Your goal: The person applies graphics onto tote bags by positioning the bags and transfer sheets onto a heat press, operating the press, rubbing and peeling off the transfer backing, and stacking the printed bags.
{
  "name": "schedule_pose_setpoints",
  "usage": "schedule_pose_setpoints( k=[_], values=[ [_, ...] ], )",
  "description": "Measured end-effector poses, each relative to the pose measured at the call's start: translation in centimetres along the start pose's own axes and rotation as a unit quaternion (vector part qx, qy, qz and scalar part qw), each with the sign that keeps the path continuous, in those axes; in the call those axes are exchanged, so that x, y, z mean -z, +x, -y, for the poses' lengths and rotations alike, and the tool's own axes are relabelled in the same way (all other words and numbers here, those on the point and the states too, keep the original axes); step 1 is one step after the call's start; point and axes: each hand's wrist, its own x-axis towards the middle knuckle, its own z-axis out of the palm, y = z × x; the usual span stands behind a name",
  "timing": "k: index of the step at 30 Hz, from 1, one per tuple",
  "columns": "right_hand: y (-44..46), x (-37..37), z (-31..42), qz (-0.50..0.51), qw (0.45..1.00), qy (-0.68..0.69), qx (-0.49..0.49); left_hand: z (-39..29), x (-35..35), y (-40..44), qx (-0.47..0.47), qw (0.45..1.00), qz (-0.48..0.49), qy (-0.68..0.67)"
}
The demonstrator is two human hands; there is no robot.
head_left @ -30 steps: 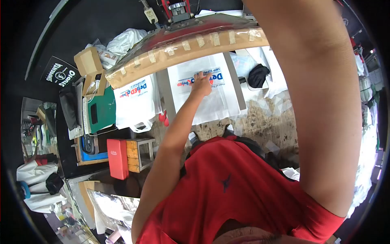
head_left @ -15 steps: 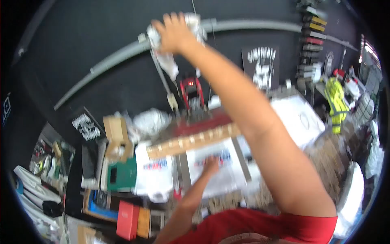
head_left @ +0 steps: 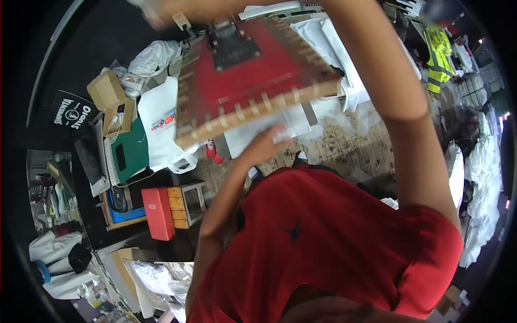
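Note:
The press's red top plate (head_left: 242, 70), with a brown taped edge, lies over most of a white bag (head_left: 242, 137); the bag's print is hidden beneath it. Close to the front edge of the press, my left hand (head_left: 266, 144) hovers over or rests on the bag's lower part, fingers spread and holding nothing visible. My right arm crosses over the press to the top left. There my right hand (head_left: 160, 12), blurred and partly cut off by the frame edge, is closed on white cloth (head_left: 141, 4). A second white bag (head_left: 159, 126) with red and blue print lies left of the press.
Left of the bags are a green board (head_left: 129, 153) and an open cardboard box (head_left: 116, 105). A red box (head_left: 158, 213) stands beside a wooden stool (head_left: 186, 204). Red-handled scissors (head_left: 214, 152) lie near the press. A yellow vest (head_left: 439, 59) hangs at the upper right.
The press head has come down and forward over the printed part of the bag. My left hand has drawn back from the print toward the bag's lower part. My right hand has pulled the cloth-covered part lower.

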Motion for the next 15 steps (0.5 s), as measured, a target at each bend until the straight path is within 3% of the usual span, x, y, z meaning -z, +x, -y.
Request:
schedule_pose_setpoints(
  k=[1, 2, 3, 4, 5, 6, 7, 9, 10, 11, 13, 15],
  values=[
    [-1.4, -5.9, -1.5, -0.162, 0.979, -0.029, 0.119, -2.9, 1.7, -2.4, -0.044, 0.982, 0.143, -0.117],
    [-2.7, -10.3, -2.5, -0.239, 0.956, -0.003, 0.17, -5.6, 3.1, -4.9, -0.145, 0.97, 0.145, -0.131],
    [-3.5, -14.4, -3.7, -0.248, 0.955, 0.072, 0.148, -7.6, 4.7, -6.4, -0.243, 0.949, 0.141, -0.145],
    [-3.8, -18.1, -5.2, -0.195, 0.957, 0.178, 0.12, -8.8, 6.6, -6.7, -0.238, 0.95, 0.131, -0.152],
    [-3.8, -21.6, -6.5, -0.137, 0.944, 0.285, 0.092, -9.6, 8.6, -7.1, -0.296, 0.917, 0.134, -0.23],
    [-4.1, -24.6, -6.7, -0.103, 0.945, 0.308, 0.042, -9.4, 10.1, -7.2, -0.355, 0.876, 0.132, -0.299],
    [-4.5, -27.6, -6.5, -0.067, 0.942, 0.328, -0.004, -7.9, 11.1, -7.0, -0.34, 0.868, 0.084, -0.351],
    [-5.7, -34.9, -7.5, -0.11, 0.981, 0.132, -0.089, -7.7, 11.6, -4.4, -0.163, 0.899, -0.11, -0.392],
    [-5.4, -36.5, -8.3, -0.174, 0.976, 0.129, -0.035, -7.1, 12.1, -1.7, -0.202, 0.953, -0.141, -0.179],
    [-5.1, -37.5, -9.2, -0.239, 0.963, 0.124, 0.016, -6.2, 12.2, 0.6, -0.226, 0.96, -0.16, 0.045],
    [-7.2, -38.2, -10.3, -0.005, 0.992, 0.087, -0.09, -4.1, 9.2, 1.9, -0.194, 0.95, -0.112, 0.216],
    [-6.3, -37.3, -9.8, -0.013, 0.992, 0.074, -0.105, -2.5, 8.6, 2.9, -0.216, 0.952, -0.129, 0.173]
  ],
)
